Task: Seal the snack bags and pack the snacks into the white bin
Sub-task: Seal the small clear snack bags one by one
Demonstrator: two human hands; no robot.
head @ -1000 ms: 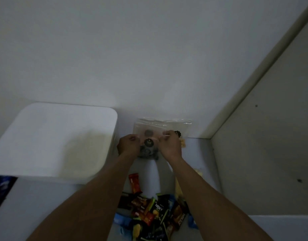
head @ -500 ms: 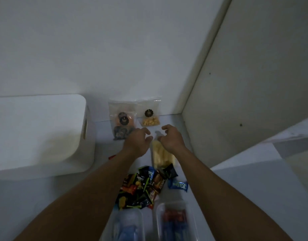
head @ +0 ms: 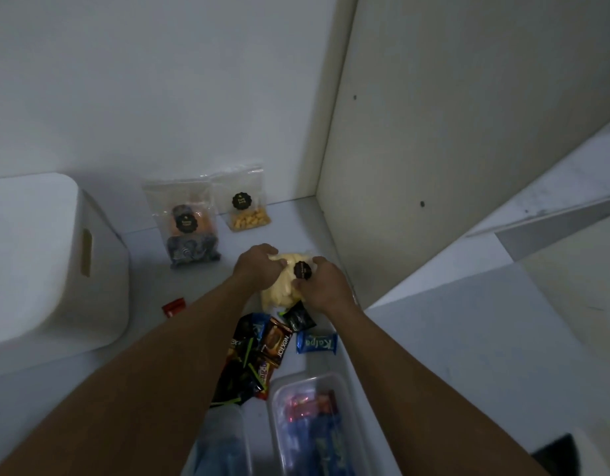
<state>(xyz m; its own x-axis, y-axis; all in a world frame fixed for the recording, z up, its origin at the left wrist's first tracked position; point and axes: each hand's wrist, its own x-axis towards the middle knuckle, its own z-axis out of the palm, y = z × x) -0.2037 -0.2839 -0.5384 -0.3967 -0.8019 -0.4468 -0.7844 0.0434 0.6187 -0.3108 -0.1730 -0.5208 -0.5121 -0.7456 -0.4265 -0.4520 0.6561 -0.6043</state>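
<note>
Snack bag in hand: the clear bag of pale yellow sticks (head: 283, 290) lies flat on the worktop (head: 434, 338), well to the right of the white bin (head: 56, 269), with a round dark sticker (head: 302, 270) facing up.
Long axis: it runs away from the person, with the far end, probably the mouth, pointing at the back wall.
Left hand: the left hand (head: 257, 271) lies on the bag's left upper edge, fingers curled down onto the plastic and gripping it.
Right hand: the right hand (head: 326, 286) holds the bag's right side just beside the sticker, fingers pinched on the film.
Key relation: the bag sits directly between and under both hands, so neither hand is clearly nearer; its far end lies just beyond the fingers, so a seal would likely be pressed there.
Other bags: a bag of orange and dark snacks (head: 190, 228) and a bag of small golden pieces (head: 247, 207) lean on the wall, between the bin and the held bag. I cannot tell whether they are sealed.
Loose snacks: wrapped bars (head: 262, 352) lie in a heap nearer the person than the held bag; a red wrapper (head: 174, 306) lies near the bin's right wall.
Bin: its inside is not visible from here.
Stage: judging by this, sealing is in hand and packing is not yet begun.
</note>
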